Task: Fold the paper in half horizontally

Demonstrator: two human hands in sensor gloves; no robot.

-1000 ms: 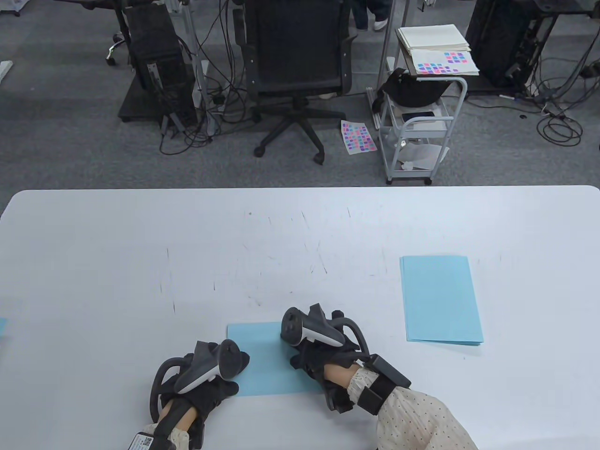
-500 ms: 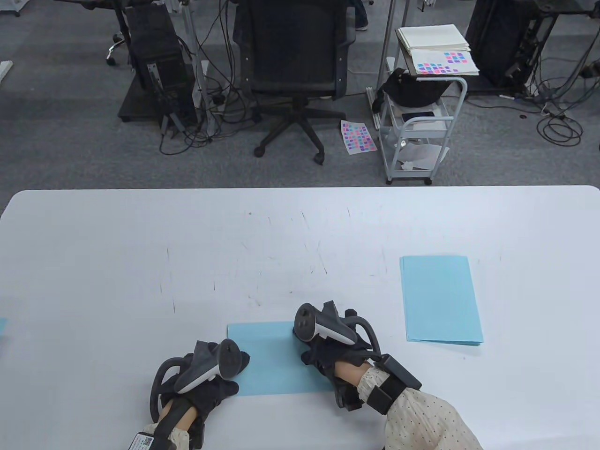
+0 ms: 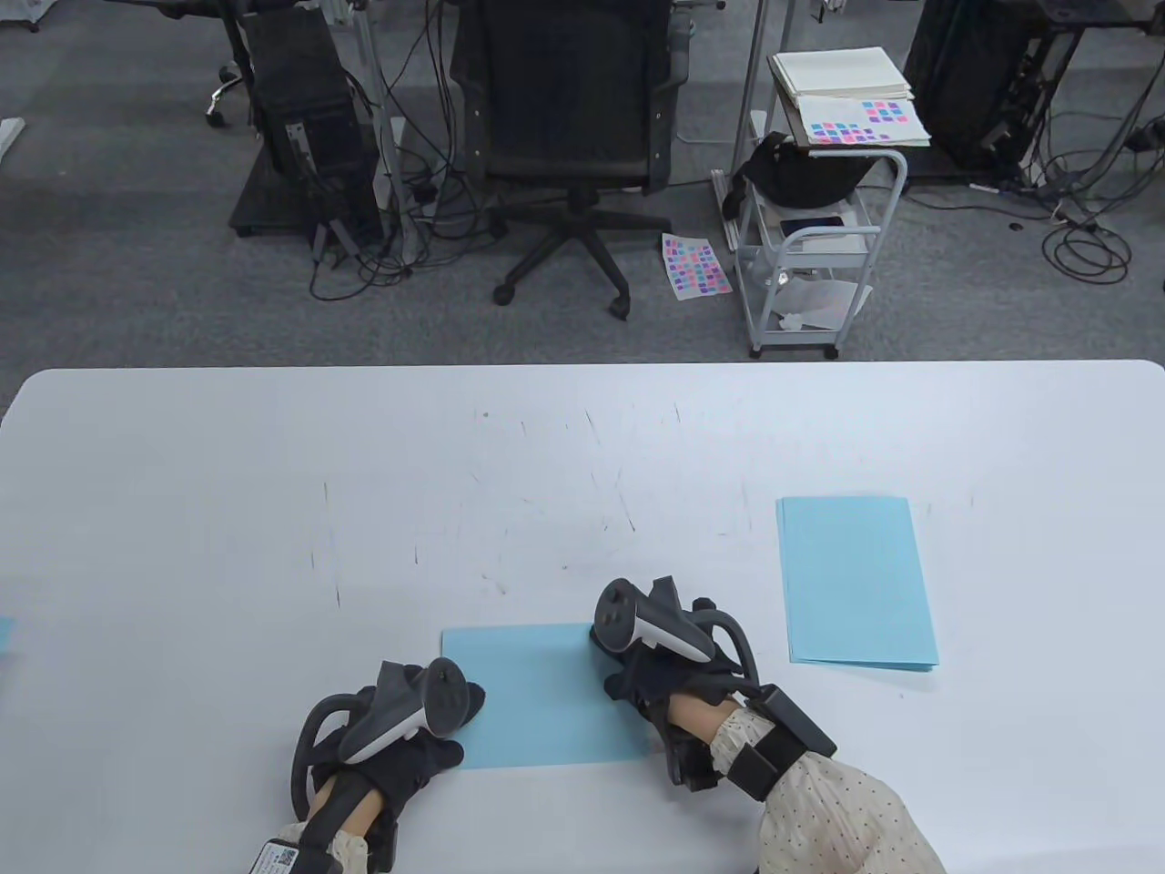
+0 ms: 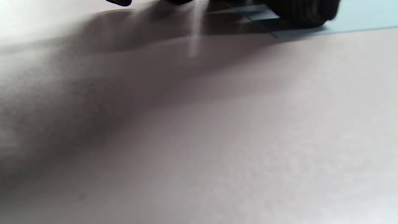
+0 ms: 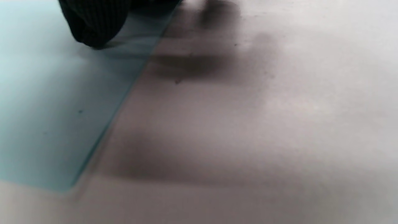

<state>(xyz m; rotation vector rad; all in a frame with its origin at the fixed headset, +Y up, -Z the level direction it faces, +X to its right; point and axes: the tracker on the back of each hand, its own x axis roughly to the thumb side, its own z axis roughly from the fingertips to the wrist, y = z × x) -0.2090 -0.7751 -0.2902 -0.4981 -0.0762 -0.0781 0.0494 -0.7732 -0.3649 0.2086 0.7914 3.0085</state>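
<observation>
A light blue paper (image 3: pixel 537 696), folded into a flat rectangle, lies on the white table (image 3: pixel 582 455) near the front edge. My left hand (image 3: pixel 450 724) rests on the paper's left edge. My right hand (image 3: pixel 623 674) presses down on the paper near its right edge. In the left wrist view a gloved fingertip (image 4: pixel 304 12) touches the paper (image 4: pixel 360 15). In the right wrist view a gloved fingertip (image 5: pixel 93 25) presses on the paper (image 5: pixel 46 109) close to its edge. Neither hand grips anything.
A stack of light blue sheets (image 3: pixel 856 583) lies to the right of my right hand. A sliver of blue paper (image 3: pixel 5 633) shows at the table's left edge. An office chair (image 3: pixel 569 137) and a cart (image 3: pixel 810 246) stand beyond the table.
My right hand has slid to the right across the paper, from its middle toward its right edge. My left hand and the paper have not moved.
</observation>
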